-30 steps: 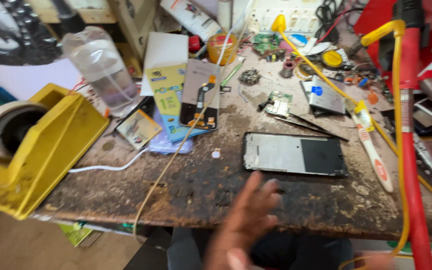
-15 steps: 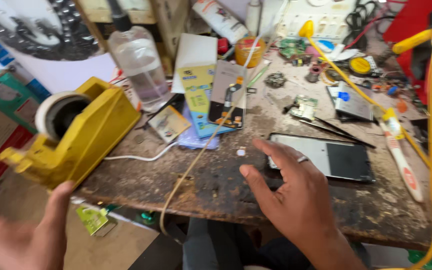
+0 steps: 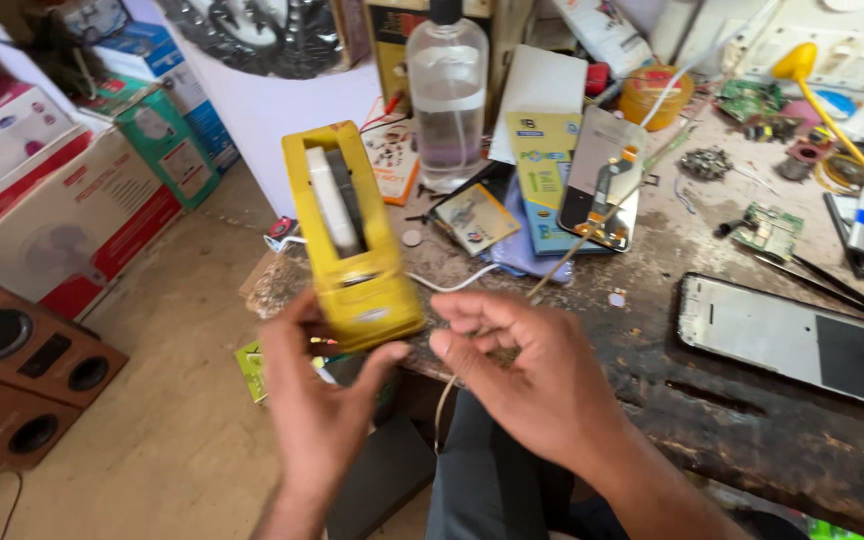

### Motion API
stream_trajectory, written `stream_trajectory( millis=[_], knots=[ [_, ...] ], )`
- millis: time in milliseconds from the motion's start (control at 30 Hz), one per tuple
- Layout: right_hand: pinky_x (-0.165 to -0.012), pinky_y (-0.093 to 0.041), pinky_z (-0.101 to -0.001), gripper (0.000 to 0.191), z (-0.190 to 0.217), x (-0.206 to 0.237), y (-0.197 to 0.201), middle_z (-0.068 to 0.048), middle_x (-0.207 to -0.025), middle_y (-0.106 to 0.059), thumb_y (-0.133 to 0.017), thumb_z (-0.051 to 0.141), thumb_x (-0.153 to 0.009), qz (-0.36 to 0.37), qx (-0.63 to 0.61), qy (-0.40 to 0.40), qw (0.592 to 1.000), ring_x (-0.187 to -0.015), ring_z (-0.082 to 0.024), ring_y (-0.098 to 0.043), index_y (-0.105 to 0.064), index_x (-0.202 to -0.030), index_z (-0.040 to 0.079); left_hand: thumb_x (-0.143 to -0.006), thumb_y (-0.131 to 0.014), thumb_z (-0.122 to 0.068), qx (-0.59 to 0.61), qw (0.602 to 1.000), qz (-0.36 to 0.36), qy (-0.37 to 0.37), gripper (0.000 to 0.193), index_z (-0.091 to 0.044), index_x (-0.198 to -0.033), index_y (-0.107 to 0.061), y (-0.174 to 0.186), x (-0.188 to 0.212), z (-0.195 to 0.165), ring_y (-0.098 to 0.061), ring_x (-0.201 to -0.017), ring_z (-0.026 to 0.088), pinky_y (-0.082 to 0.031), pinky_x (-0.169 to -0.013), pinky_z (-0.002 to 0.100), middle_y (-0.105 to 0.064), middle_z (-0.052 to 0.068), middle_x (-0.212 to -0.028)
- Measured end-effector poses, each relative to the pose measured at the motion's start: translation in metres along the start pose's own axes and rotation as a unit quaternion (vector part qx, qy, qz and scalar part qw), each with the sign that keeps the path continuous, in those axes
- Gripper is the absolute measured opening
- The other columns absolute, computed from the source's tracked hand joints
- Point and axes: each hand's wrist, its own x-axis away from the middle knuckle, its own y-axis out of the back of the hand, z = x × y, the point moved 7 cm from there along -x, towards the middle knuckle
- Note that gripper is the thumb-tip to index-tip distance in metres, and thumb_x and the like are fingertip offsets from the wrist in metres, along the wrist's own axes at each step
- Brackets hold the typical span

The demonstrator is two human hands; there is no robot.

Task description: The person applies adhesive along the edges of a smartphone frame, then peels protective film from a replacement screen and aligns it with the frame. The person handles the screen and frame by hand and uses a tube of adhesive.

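Left hand: your left hand (image 3: 317, 400) sits at lower centre of the frame, fingers curled up around the front end of the yellow tape dispenser (image 3: 350, 235), thumb against its lower right corner.
Right hand: your right hand (image 3: 532, 375) is just right of the dispenser's front end; fingers bent and bunched together, fingertips close to the dispenser. You cannot tell whether they pinch anything.
Tape dispenser: centre left of the frame, on the left edge of the worn workbench (image 3: 752, 420), long axis pointing away from you, white tape roll (image 3: 332, 200) in its slot.
Behind dispenser: clear plastic bottle (image 3: 448, 95), upright, at upper centre.
Right of frame: phone screen frame (image 3: 802, 340), flat on the bench, well apart from both hands.
Lower left: brown speaker (image 3: 12, 365) on the floor.
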Motion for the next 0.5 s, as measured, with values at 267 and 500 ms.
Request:
stream_trajectory(
  millis=[267, 500],
  knots=[
    [-0.074, -0.054, -0.0308, 0.043, -0.002, -0.082, 0.012, -0.010, -0.097, -0.079, -0.059, 0.043, -0.098, 0.039, 0.095, -0.070, 0.992, -0.086, -0.015, -0.069, -0.076, -0.114, 0.006, -0.074, -0.093, -0.032, -0.049, 0.997, -0.026, -0.062, 0.069, -0.004, -0.127, -0.058, -0.007, -0.020, -0.044, -0.060, -0.113, 0.038, -0.052, -0.094, 0.043, -0.053, 0.020, -0.128],
    [-0.091, -0.049, -0.0342, 0.040, -0.018, -0.138, -0.025, -0.006, -0.109, -0.079, -0.072, 0.046, -0.090, 0.268, 0.087, -0.176, 0.943, -0.103, -0.014, -0.068, -0.084, -0.097, 0.007, -0.082, -0.088, -0.028, 0.007, 1.000, -0.008, -0.013, 0.057, -0.007, -0.127, -0.061, -0.021, -0.030, -0.034, -0.057, -0.136, 0.045, -0.054, -0.108, 0.047, -0.031, 0.029, -0.159]
  ],
)
